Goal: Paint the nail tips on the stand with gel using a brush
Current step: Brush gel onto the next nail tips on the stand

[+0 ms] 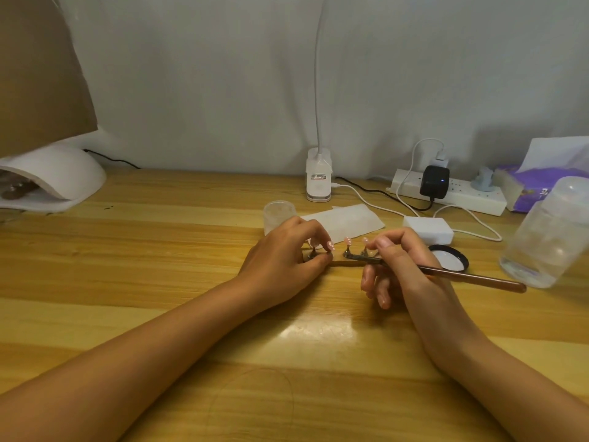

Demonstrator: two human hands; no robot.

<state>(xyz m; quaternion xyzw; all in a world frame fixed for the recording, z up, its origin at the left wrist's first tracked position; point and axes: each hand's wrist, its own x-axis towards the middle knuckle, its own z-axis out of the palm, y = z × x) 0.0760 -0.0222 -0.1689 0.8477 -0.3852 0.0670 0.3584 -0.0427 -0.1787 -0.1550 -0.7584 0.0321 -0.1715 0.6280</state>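
The stand [345, 261] is seen on the wooden table [159, 250], between the two hands. Its left end is pinched by the curled fingers of the left hand [280, 266]. Small pink nail tips [347, 240] are carried upright on its pegs, just beside the fingertips of both hands. The brush [446, 272] is gripped between thumb and forefinger of the right hand [401, 266], its tip laid low against the stand and its handle pointed away to the right; the remaining fingers are curled beneath. Behind the stand, a small frosted jar [279, 215] is placed, its contents not discernible. Right of the stand, a black-rimmed lid [451, 261] and a clear bottle [548, 234] are seen.
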